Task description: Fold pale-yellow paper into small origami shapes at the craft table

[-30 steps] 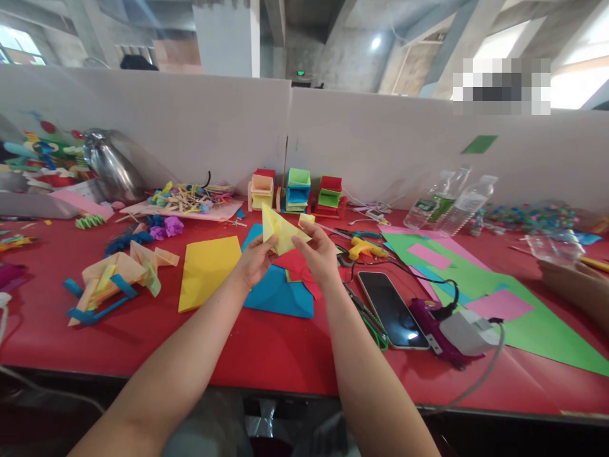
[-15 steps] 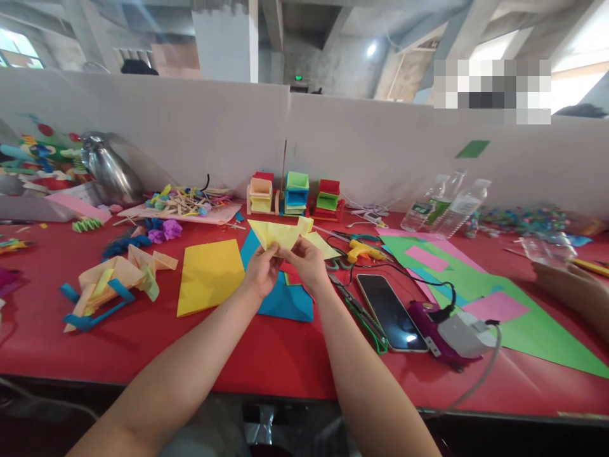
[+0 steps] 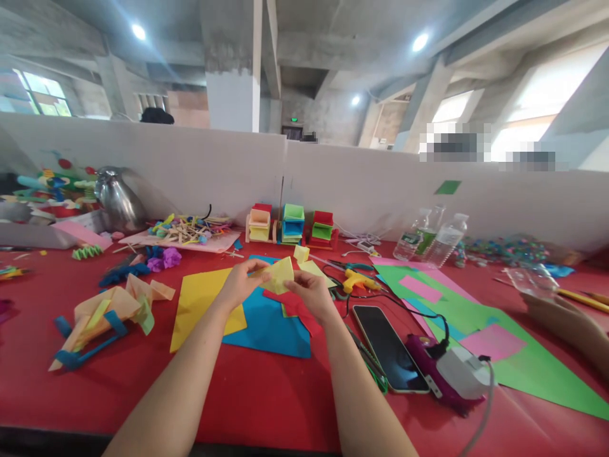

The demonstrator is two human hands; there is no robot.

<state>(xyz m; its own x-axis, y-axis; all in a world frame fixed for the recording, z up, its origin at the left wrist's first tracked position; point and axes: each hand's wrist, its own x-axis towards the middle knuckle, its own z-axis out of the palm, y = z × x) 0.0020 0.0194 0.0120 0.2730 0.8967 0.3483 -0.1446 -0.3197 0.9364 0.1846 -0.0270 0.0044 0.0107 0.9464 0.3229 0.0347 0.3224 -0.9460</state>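
A small pale yellow folded paper (image 3: 280, 276) is held up between my two hands over the blue paper (image 3: 271, 330). My left hand (image 3: 242, 282) pinches its left edge. Thumb and fingers of my right hand (image 3: 311, 291) grip its lower right side. Left of the blue sheet lies a yellow sheet (image 3: 193, 311), and a red piece (image 3: 304, 311) rests on the blue. Just beyond my hands are a small pale yellow folded piece (image 3: 301, 254) and a flat pale yellow sheet (image 3: 316, 271).
Folded paper boxes (image 3: 293, 223) stand by the white partition (image 3: 214, 171). A yellow glue gun (image 3: 360, 280), phone (image 3: 390, 349) and purple power strip (image 3: 442, 374) lie right. A peach paper model (image 3: 107, 308) sits left. Another person's hand (image 3: 564, 324) rests far right.
The view has tilted up. The pale yellow paper has turned from a wide shape to a narrower one, and my left hand has moved out to its left side.
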